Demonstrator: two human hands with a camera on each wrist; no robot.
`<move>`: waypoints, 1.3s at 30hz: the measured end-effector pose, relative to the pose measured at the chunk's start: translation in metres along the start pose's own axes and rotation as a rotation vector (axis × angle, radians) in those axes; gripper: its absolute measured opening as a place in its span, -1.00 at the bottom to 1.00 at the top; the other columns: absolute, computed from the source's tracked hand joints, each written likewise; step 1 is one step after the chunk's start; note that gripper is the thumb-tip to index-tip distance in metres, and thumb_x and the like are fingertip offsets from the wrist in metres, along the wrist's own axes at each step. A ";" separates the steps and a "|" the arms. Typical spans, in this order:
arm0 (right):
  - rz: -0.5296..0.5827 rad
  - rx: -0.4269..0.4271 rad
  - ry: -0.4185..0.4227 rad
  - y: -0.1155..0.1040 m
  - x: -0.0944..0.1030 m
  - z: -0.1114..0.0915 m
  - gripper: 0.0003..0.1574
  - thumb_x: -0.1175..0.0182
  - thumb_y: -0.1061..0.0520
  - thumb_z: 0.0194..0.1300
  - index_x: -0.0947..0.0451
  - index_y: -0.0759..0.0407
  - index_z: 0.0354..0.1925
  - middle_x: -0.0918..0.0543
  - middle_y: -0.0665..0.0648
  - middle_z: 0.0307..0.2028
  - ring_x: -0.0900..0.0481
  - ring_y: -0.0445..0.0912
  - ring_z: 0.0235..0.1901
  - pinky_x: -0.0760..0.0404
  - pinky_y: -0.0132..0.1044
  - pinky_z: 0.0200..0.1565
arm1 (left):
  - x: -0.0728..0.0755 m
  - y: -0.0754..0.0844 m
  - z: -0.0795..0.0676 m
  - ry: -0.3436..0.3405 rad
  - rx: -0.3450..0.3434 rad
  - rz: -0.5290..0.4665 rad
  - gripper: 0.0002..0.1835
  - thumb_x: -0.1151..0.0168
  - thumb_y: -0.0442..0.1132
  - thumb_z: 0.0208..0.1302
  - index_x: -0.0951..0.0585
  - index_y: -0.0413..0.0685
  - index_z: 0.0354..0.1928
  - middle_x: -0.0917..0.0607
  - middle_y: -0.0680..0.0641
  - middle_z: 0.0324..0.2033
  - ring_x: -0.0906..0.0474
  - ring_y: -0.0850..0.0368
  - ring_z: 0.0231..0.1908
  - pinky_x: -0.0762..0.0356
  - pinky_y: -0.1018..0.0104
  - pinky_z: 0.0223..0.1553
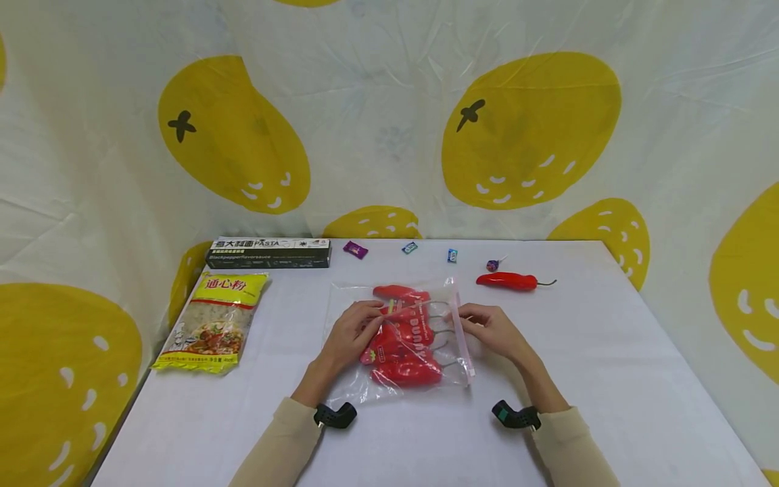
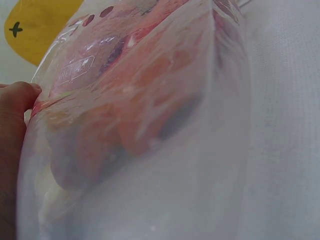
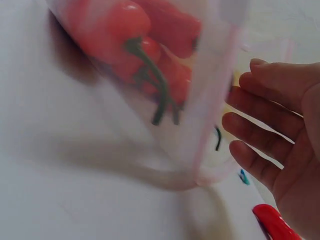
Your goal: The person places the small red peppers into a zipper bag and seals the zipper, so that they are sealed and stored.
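A clear zip bag [image 1: 356,392] with a pale pink zip edge and red print lies mid-table, several red chili peppers [image 1: 406,372] with green stems inside. From its left side, my left hand [image 1: 353,331] pinches the upper film, which rises in a fold by the thumb. In the left wrist view, the thumb [image 2: 20,97] is at the raised film, and the other fingers are hidden. My right hand [image 1: 493,330] is at the zip edge on the right. Its fingers [image 3: 260,135] are loosely extended beside the bag's mouth in the right wrist view.
One loose red chili pepper [image 1: 508,281] lies right of the bag, near a lollipop [image 1: 494,265]. Several small wrapped candies, including a purple one [image 1: 356,250], line the back. At left are a pasta box [image 1: 268,253] and a yellow pasta bag [image 1: 213,321]. A patterned cloth hangs behind.
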State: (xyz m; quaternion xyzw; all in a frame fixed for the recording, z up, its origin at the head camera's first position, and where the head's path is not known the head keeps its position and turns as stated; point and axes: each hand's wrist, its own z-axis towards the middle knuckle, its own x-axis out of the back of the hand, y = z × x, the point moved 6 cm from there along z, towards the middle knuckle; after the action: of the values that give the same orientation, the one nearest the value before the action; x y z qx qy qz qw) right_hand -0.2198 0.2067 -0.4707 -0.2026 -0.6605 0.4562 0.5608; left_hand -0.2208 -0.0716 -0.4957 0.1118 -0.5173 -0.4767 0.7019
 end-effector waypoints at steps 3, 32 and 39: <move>-0.060 -0.015 0.048 0.003 0.015 0.001 -0.66 -0.19 -0.08 0.26 -0.60 -0.05 -0.02 -0.68 0.01 -0.06 -0.56 -0.16 -0.11 -0.56 -0.44 -0.07 | 0.000 0.001 0.000 0.005 -0.006 0.002 -0.79 -0.12 0.00 0.30 -0.56 0.18 -0.08 -0.57 0.14 0.10 -0.47 0.25 0.14 -0.55 0.19 0.11; -0.321 -0.262 0.238 0.083 0.147 0.015 -0.32 0.01 -0.21 0.36 -0.33 0.17 0.25 -0.37 0.37 0.23 -0.27 0.29 0.21 -0.28 0.29 0.22 | 0.000 -0.003 -0.001 -0.024 0.033 0.011 -0.77 -0.11 0.03 0.31 -0.57 0.23 -0.05 -0.55 0.17 0.12 -0.45 0.25 0.16 -0.52 0.14 0.14; -0.353 -0.377 0.036 0.114 0.137 0.013 -0.23 0.03 -0.25 0.35 -0.16 0.08 0.37 -0.22 0.43 0.32 -0.15 0.36 0.25 -0.17 0.37 0.23 | -0.001 -0.003 -0.001 -0.022 0.015 -0.004 -0.77 -0.08 0.03 0.32 -0.56 0.22 -0.06 -0.55 0.16 0.13 -0.45 0.26 0.15 -0.53 0.16 0.13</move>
State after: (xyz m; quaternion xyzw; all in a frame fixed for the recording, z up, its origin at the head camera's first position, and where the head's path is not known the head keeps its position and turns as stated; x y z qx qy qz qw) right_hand -0.2988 0.3659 -0.4884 -0.1933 -0.7489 0.2162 0.5959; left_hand -0.2216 -0.0732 -0.4985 0.1130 -0.5283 -0.4752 0.6945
